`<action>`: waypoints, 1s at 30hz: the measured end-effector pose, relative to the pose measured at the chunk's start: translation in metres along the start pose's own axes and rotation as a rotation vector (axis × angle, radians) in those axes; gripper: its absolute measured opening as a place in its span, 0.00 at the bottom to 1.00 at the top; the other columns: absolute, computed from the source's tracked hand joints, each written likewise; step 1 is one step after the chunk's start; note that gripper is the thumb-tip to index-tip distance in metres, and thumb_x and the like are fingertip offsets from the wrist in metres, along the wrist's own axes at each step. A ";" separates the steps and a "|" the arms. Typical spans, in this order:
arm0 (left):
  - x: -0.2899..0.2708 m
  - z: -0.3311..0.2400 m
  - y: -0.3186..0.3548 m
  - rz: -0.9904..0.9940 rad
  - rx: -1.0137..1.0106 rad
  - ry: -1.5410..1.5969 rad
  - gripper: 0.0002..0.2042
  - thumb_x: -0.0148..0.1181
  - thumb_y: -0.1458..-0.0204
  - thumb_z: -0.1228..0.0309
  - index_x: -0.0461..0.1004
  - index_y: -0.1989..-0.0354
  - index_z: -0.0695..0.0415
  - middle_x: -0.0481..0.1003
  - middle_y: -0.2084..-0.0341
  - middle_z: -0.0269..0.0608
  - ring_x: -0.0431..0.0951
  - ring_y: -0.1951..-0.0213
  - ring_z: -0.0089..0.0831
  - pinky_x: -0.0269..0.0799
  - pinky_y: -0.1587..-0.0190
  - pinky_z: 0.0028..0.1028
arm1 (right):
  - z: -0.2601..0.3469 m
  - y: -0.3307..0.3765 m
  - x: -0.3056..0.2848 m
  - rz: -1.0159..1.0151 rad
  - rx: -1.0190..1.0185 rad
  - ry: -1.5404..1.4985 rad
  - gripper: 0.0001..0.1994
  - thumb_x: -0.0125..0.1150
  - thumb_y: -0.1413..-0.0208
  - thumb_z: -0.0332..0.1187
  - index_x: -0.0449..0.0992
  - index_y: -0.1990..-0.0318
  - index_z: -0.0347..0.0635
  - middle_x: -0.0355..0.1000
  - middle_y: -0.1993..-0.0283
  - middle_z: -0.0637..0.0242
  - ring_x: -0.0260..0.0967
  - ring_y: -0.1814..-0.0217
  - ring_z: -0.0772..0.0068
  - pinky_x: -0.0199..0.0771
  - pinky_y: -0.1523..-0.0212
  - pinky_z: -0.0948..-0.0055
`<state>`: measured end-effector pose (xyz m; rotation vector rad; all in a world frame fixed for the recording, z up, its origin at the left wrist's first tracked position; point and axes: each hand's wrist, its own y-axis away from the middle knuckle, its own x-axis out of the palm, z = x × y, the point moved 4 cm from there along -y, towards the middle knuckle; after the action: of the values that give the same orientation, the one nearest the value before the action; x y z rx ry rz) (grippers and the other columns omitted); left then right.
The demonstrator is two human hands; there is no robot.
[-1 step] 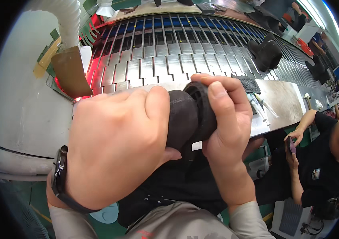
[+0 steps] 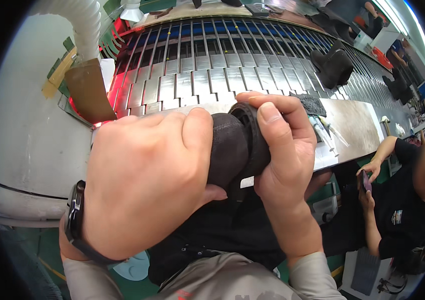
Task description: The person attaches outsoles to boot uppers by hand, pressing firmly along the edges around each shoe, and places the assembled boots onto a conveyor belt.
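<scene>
A black boot or shoe (image 2: pixel 226 148) is held up in front of me, over the near edge of the worktable. My left hand (image 2: pixel 145 175), with a dark band at its wrist, is wrapped round its upper and hides much of it. At the right end, my right hand (image 2: pixel 287 145) grips the black rubber sole (image 2: pixel 256 142), thumb and fingers on its rim. A narrow gap shows between upper and sole near the top of that end. The palm side of both hands is hidden.
Beyond my hands runs a slatted metal conveyor (image 2: pixel 202 82) with a black boot (image 2: pixel 333 66) on it. Syringe-like tubes (image 2: pixel 325 134) and a dark pad (image 2: pixel 312 104) lie on the right-hand board (image 2: pixel 355 125). A seated person holding a phone (image 2: pixel 365 182) is at right; a white hose (image 2: pixel 85 30) hangs left.
My right thumb and fingers have shifted very slightly left along with the sole's rim. Both hands keep their grip.
</scene>
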<state>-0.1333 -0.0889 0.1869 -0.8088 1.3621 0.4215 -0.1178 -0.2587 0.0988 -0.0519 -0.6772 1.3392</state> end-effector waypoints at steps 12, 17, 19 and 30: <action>-0.001 -0.005 0.008 -0.035 0.129 0.033 0.44 0.82 0.70 0.50 0.74 0.46 0.67 0.81 0.64 0.48 0.84 0.63 0.49 0.75 0.61 0.41 | 0.014 0.008 0.001 0.109 0.033 0.045 0.08 0.64 0.34 0.28 0.81 0.54 0.32 0.82 0.50 0.56 0.75 0.51 0.77 0.75 0.46 0.72; 0.002 -0.001 0.005 -0.033 0.110 0.032 0.43 0.83 0.70 0.50 0.74 0.46 0.65 0.80 0.66 0.46 0.83 0.65 0.49 0.74 0.62 0.41 | 0.019 -0.002 0.004 0.138 0.090 0.159 0.08 0.64 0.34 0.30 0.81 0.55 0.33 0.81 0.54 0.61 0.75 0.54 0.79 0.75 0.48 0.74; 0.005 0.006 0.000 -0.008 0.085 0.039 0.43 0.83 0.69 0.49 0.74 0.46 0.64 0.80 0.67 0.46 0.82 0.66 0.49 0.73 0.62 0.41 | 0.020 -0.014 0.003 0.233 0.168 0.400 0.13 0.61 0.33 0.34 0.78 0.49 0.32 0.82 0.47 0.53 0.78 0.47 0.70 0.77 0.40 0.70; 0.022 0.050 -0.027 -0.163 0.213 -0.012 0.40 0.85 0.69 0.44 0.75 0.53 0.62 0.77 0.70 0.52 0.78 0.65 0.55 0.72 0.60 0.44 | -0.027 -0.046 0.000 0.240 0.272 -0.048 0.15 0.68 0.29 0.38 0.82 0.46 0.35 0.81 0.50 0.69 0.76 0.47 0.82 0.74 0.41 0.79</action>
<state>-0.0756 -0.0747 0.1730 -0.7330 1.2934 0.1506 -0.0644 -0.2615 0.0954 0.1217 -0.5347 1.6588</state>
